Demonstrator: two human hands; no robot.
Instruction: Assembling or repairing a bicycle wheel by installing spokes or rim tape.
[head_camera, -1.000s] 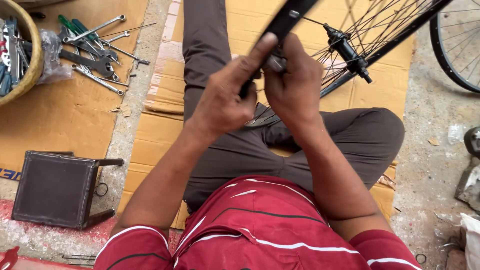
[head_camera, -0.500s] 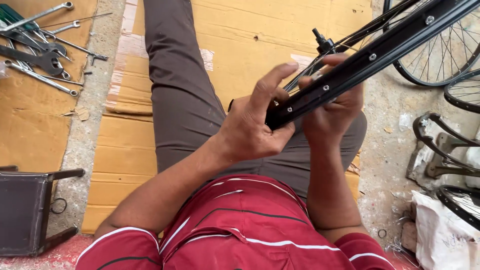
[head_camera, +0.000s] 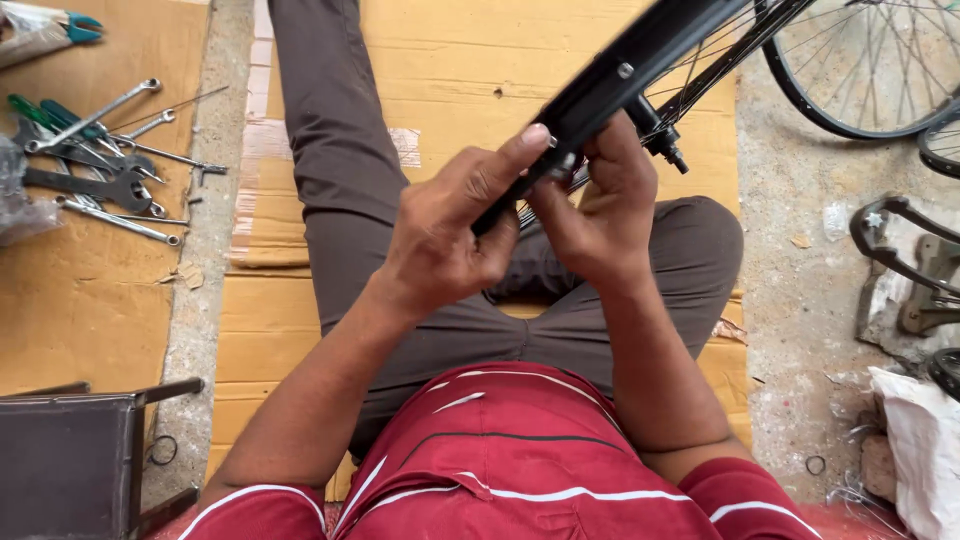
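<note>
Left hand (head_camera: 440, 245) and right hand (head_camera: 595, 215): both closed around a black bicycle wheel rim (head_camera: 610, 85), held over the lap, thumbs pressing its outer face. Rim: rigid metal, probably light, smooth; best gripped across its width. Spokes (head_camera: 700, 75): thin, likely bendable. Hub axle (head_camera: 660, 140) just beyond the right hand. Wrenches (head_camera: 100, 170) on cardboard (head_camera: 450, 60), far left.

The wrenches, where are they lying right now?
In the head view the wrenches lie in a loose pile on cardboard at the upper left, beside the person's outstretched leg, well away from both hands.
</note>
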